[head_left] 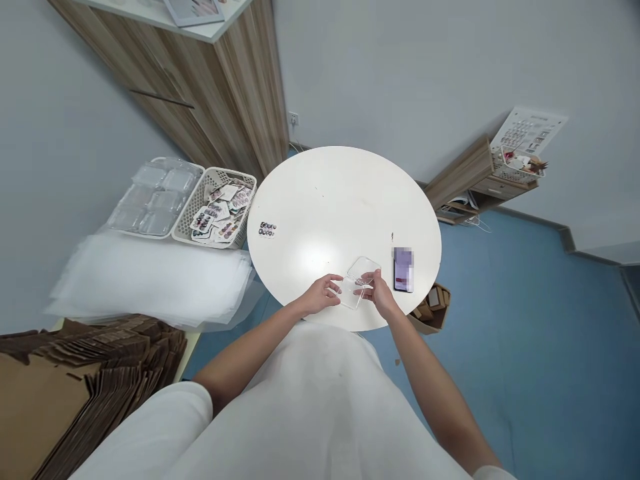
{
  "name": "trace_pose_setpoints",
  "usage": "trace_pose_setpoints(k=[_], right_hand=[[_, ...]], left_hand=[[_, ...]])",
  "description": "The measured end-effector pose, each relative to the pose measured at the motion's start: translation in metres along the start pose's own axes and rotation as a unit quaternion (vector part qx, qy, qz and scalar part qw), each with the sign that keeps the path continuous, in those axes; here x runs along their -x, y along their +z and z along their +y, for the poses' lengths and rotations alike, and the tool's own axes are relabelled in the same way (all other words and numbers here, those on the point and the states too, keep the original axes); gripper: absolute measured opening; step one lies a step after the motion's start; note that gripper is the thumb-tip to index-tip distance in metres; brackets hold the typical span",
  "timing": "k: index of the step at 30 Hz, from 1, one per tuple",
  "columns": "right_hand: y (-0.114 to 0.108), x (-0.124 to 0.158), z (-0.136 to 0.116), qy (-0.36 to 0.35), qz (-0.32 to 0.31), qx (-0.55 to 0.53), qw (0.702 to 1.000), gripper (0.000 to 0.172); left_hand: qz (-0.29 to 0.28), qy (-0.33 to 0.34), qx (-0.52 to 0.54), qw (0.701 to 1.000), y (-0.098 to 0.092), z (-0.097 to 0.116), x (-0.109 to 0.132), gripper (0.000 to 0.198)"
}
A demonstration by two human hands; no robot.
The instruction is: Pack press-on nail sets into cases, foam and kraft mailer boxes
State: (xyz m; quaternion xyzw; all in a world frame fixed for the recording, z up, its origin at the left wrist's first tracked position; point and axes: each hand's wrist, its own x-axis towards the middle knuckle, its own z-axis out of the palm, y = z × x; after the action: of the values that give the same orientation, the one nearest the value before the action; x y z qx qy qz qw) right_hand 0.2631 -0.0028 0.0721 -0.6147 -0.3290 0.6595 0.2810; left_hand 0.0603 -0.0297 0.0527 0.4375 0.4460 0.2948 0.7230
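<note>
A small clear plastic case (pixel 358 281) lies open on the near edge of the round white table (pixel 340 200). My left hand (pixel 323 293) grips the case's left side with curled fingers. My right hand (pixel 376 291) pinches its right side over the open lid. A small card of press-on nails (pixel 267 229) lies apart at the table's left. A phone (pixel 403 269) with a lit screen rests just right of my right hand.
Left of the table stand a white basket (pixel 200 230) full of nail cards and a tray of clear cases (pixel 150 200), with stacked clear sheets (pixel 145 280) and flat cardboard (pixel 75 373) nearer. A wooden cabinet (pixel 210 100) is behind. A box (pixel 433 308) sits on the blue floor.
</note>
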Motion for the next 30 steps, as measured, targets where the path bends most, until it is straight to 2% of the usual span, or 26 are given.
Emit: trace_pose_setpoints(k=[4, 8, 14, 20, 26, 30], right_hand=[[0.002, -0.003, 0.001, 0.025, -0.001, 0.02, 0.999, 0.043], [0.008, -0.003, 0.007, 0.032, 0.003, 0.022, 0.999, 0.044], [0.019, 0.007, 0.038, -0.016, 0.099, 0.057, 0.993, 0.048], [0.022, 0.013, 0.065, -0.008, 0.057, 0.038, 0.998, 0.052], [0.018, 0.001, 0.069, 0.028, 0.069, 0.035, 0.997, 0.055], [0.016, -0.007, 0.07, 0.034, 0.08, 0.053, 0.995, 0.059]], left_hand=[[-0.004, 0.0, -0.003, 1.0, 0.0, -0.006, 0.001, 0.052], [0.01, 0.001, 0.007, 1.0, 0.001, -0.012, -0.001, 0.052], [0.092, -0.025, 0.011, 0.995, 0.003, -0.025, -0.012, 0.051], [0.129, -0.051, -0.011, 0.99, 0.006, -0.041, -0.023, 0.05], [0.15, -0.057, -0.074, 0.984, 0.005, -0.06, -0.041, 0.048], [0.167, -0.053, -0.16, 0.971, 0.008, -0.062, -0.048, 0.052]])
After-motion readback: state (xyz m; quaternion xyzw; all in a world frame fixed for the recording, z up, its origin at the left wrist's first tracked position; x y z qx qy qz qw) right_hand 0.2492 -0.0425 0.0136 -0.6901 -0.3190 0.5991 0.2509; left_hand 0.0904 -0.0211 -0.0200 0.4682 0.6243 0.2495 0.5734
